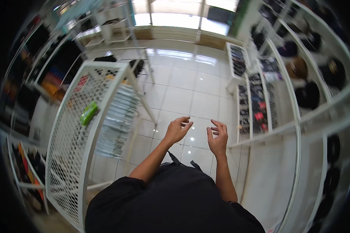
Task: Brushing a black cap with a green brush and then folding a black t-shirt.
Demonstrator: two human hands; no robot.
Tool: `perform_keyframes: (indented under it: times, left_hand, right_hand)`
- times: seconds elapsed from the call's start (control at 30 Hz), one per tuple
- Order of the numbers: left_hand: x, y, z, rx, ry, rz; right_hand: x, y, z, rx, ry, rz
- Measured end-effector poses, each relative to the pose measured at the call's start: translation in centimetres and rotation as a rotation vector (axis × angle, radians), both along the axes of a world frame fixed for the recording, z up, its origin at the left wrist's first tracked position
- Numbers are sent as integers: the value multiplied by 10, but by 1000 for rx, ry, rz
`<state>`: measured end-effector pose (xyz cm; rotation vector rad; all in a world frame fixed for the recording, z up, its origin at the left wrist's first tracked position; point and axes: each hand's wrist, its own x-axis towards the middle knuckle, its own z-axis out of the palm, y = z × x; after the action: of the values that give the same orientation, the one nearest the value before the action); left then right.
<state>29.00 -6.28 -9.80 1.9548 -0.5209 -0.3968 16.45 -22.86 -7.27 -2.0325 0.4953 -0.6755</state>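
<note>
Both hands are held out in front of my body, above the tiled floor (180, 96). My left hand (178, 129) has its fingers loosely curved, with nothing in it. A short way to its right, my right hand (217, 137) is raised with bent fingers apart, also holding nothing. The two hands do not touch. To the left stands a white wire-mesh rack (67, 125) with a bright green packet (89, 113) on its mesh top. Beneath the mesh, a stack of clear-wrapped packages (116, 122) is partly hidden by the frame.
At the right, white shelves (297, 128) hold caps, among them a brown cap (297, 68), and trays of small packed goods (258, 102). A low white display stand (236, 61) is further ahead. Shelving with dark and coloured goods (51, 84) lines the left. Glass doors (175, 14) are at the far end.
</note>
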Motion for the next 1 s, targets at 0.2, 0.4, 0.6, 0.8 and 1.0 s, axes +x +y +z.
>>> perform_keyframes:
  times: [0.2,0.4,0.6,0.8,1.0]
  left_hand:
    - [27,69,18,-3,-35,463]
    - [24,132,68,55,-440,1094]
    - [-2,157,102,181,-582,1580]
    - [-18,130,116,152,-510,1654]
    - [-6,146,111,139,-480,1677]
  right_hand:
    - [131,29,1,59,19,427]
    - [242,126,39,53,-171,1048]
    - [302,236,73,-64,-505,1526]
    - [322,312,67,-292,-660,1620]
    - [345,305,69,-319,-544,1532]
